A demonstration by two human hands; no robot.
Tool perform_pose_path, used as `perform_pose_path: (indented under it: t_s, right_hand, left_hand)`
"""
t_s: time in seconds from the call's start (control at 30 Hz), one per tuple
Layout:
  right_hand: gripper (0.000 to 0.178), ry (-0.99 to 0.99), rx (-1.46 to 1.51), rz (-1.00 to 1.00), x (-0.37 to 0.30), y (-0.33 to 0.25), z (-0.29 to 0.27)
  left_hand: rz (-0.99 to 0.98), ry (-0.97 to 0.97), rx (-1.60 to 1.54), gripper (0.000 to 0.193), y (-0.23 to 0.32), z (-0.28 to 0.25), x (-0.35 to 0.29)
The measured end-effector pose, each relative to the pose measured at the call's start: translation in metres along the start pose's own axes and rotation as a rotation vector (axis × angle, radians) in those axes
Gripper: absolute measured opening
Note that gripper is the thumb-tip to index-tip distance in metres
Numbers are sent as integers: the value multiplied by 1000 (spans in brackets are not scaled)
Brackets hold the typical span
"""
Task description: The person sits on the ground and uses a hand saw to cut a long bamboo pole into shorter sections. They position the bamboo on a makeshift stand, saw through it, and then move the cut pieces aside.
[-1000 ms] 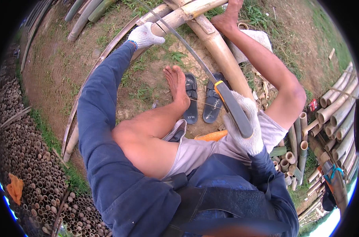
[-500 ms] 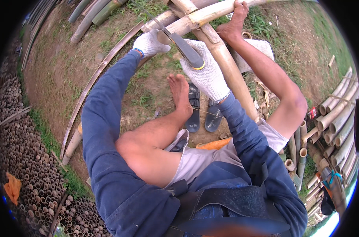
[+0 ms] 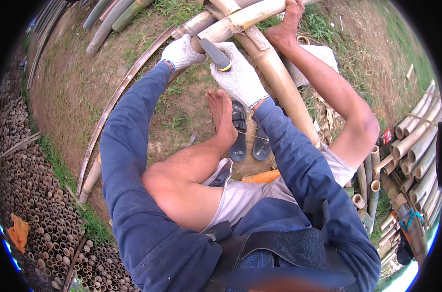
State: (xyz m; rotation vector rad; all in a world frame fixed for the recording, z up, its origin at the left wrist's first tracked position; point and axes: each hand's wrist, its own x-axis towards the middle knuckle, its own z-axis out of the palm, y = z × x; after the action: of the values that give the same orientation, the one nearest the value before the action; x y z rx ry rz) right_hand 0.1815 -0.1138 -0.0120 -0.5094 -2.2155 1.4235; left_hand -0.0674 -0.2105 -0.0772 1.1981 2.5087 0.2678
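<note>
Both of my hands wear white knitted gloves. My right hand [image 3: 240, 73] is closed round the dark grey handle of a hand saw [image 3: 215, 54], which has a yellow ring at its butt. Only a little of the blade can be made out, by the end of a pale bamboo pole [image 3: 245, 22]. On that same end my left hand [image 3: 182, 52] has its grip, fingers wrapped round the cane. The pole lies across a thicker bamboo support [image 3: 279, 80], and my bare foot [image 3: 290, 24] presses on it farther right.
A pair of dark sandals [image 3: 238, 138] lies on the ground between my legs. A long curved bamboo strip [image 3: 109, 104] runs along the left. Stacked bamboo lengths [image 3: 41, 214] fill the lower left, and more poles [image 3: 420, 146] are piled at the right.
My right hand and the saw handle have moved left and toward me, with the handle now closer to my left hand. Less of the blade shows. My left hand stays at the pole's end.
</note>
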Motion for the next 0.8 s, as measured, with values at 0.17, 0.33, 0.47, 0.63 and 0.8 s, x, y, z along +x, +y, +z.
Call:
perform_pose_path:
  t_s: [0.17, 0.33, 0.47, 0.63, 0.8]
  right_hand:
    - [52, -76, -2, 96, -20, 15, -4]
    - [63, -64, -78, 13, -108, -4, -66]
    - [60, -155, -165, 157, -202, -59, -137]
    - [44, -169, -281, 463, -278, -104, -206]
    - [49, -81, -187, 330, -273, -86, -203]
  left_hand:
    - [-21, -19, 42, 100, 6, -3, -5]
    - [-11, -34, 99, 100, 6, -6, -5]
    - [-4, -30, 49, 102, 6, 1, -11]
    - [21, -102, 43, 101, 6, 22, -39]
    - [61, -129, -100, 93, 6, 9, -79]
